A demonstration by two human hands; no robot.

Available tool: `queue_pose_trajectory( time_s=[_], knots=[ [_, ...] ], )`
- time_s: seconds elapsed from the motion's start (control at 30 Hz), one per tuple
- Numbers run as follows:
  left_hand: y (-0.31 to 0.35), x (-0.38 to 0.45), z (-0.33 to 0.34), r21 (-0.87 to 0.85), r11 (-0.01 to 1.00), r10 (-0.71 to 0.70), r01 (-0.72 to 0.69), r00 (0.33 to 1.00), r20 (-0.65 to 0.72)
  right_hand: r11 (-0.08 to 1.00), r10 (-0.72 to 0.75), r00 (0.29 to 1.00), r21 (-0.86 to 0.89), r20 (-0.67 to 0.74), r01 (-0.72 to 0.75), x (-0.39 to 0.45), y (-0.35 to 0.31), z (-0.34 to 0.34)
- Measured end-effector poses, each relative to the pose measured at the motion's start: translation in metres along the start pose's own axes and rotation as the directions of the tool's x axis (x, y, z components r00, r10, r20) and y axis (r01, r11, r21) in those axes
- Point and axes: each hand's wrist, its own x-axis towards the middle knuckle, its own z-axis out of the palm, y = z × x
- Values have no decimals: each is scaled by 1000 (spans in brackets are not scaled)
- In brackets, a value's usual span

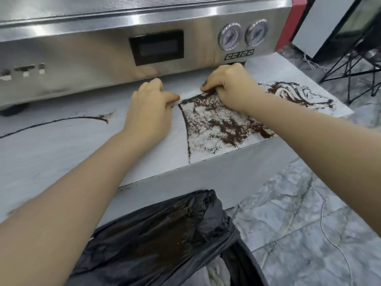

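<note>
Dark coffee grounds (218, 120) lie smeared over the grey counter (61, 145), bounded on the left by a thin curved line of grounds. My right hand (228, 85) sits at the far edge of this patch with its fingers curled down into the grounds. Its thumb and forefinger are pressed together and their tips are dirty. My left hand (150, 106) rests on the bare counter just left of the patch, its fingers bent at the knuckles and its thumb pointing right. It holds nothing that I can see.
A steel espresso machine (103, 50) with two gauges (243, 36) stands right behind the hands. More grounds (296, 96) are smeared at the counter's right corner. A bin lined with a black bag (165, 234) stands below the counter's front edge. Black metal legs (354, 65) stand on the marble floor at right.
</note>
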Motion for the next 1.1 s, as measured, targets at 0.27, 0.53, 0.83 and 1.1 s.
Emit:
queue_pose_trajectory(
  time_s=[0.27,0.53,0.83,1.1],
  knots=[
    [35,-27,-3,-148,974,185,-173,980,70,983,-125,990,129,-58,132,-74,21,-24],
    [51,-28,-10,-140,974,191,-177,977,91,959,-213,976,182,-37,217,-69,36,-36],
    [52,15,24,12,993,119,-119,993,-7,944,-320,943,-48,88,325,-9,75,-14],
    [73,49,45,-69,993,102,-101,995,5,984,-176,984,8,38,176,-25,113,-26]
  ],
)
